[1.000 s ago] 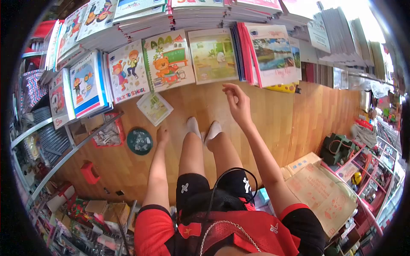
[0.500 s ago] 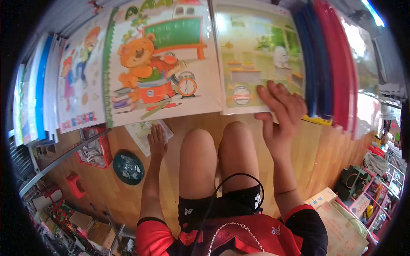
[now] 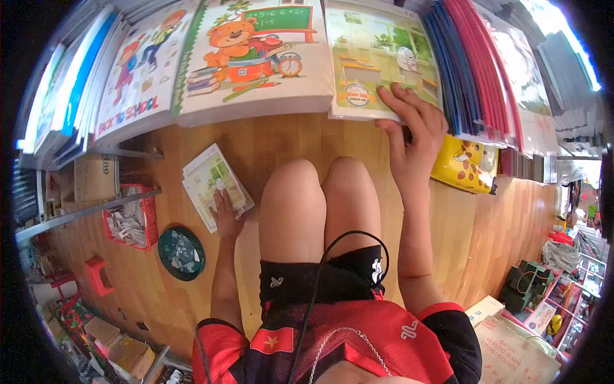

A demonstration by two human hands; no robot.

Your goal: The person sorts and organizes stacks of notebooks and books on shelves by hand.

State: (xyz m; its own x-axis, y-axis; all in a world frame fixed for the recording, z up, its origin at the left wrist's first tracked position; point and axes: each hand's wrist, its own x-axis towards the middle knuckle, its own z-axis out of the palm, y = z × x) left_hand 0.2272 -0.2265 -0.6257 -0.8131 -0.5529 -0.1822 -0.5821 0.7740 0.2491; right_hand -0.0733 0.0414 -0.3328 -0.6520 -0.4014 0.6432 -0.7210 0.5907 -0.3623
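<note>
My head-worn view, tipped forward and down
From the camera on my head I look over my red-and-black short-sleeved shirt (image 3: 384, 329) (close below the lens, at the bottom edge) toward the brown wood-plank floor (image 3: 441, 243), with glossy illustrated paper notebooks (image 3: 252, 54) along the top.

Shelf notebook (image 3: 384, 54) green-printed; floor notebooks (image 3: 208, 179) I see green on white; bear notebook (image 3: 256, 64) white, bear orange; case (image 3: 467, 163) yellow, brown-spotted; basket (image 3: 152, 221) red; basin (image 3: 164, 254) dark green.

Wooden floor (image 3: 275, 137) bearing a red basket (image 3: 151, 225) of pale items, a dark green dish (image 3: 165, 257) near it, and a yellow giraffe-patterned case (image 3: 457, 171); cardboard box (image 3: 511, 351), lower right.
</note>
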